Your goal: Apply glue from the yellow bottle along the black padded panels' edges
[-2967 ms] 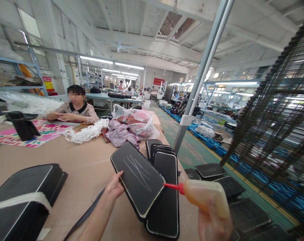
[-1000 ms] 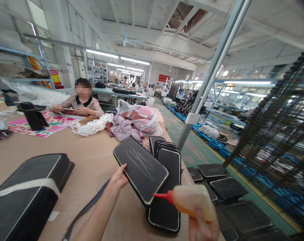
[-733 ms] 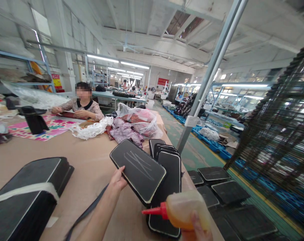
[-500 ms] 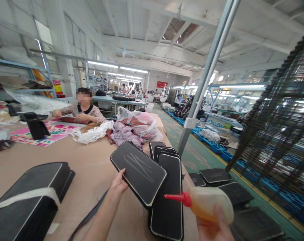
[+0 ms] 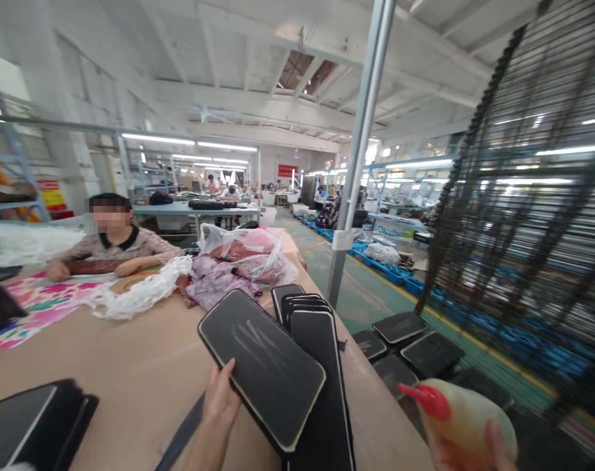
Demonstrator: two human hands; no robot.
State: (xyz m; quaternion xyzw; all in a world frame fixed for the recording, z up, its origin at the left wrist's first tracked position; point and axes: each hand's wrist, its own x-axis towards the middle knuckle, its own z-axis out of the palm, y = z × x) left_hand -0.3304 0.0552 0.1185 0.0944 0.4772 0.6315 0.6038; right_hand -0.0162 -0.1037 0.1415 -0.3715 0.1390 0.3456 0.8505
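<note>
My left hand [image 5: 222, 397] grips the left edge of a black rounded-corner panel [image 5: 261, 366], thumb on top and fingers underneath. Pale streaks mark the panel's face, and a yellowish line runs along its rim. Under and beside it lies a stack of similar black panels [image 5: 314, 340], partly covered by the held one. At the lower right, my right hand [image 5: 493, 445] is wrapped round a squeeze bottle [image 5: 467, 418] with a red nozzle and amber liquid inside. The nozzle points left, apart from the panel.
Another stack of black panels [image 5: 27, 418] is at the lower left of the brown table [image 5: 145, 360]. Plastic bags and fabric [image 5: 243, 258] lie farther back. A person [image 5: 114, 235] sits across the table. A metal post [image 5: 351, 170] and more panels [image 5: 432, 353] are on the right.
The view has turned right. My right hand with the squeeze bottle has moved right and down, away from the panel. My left hand still holds the panel.
</note>
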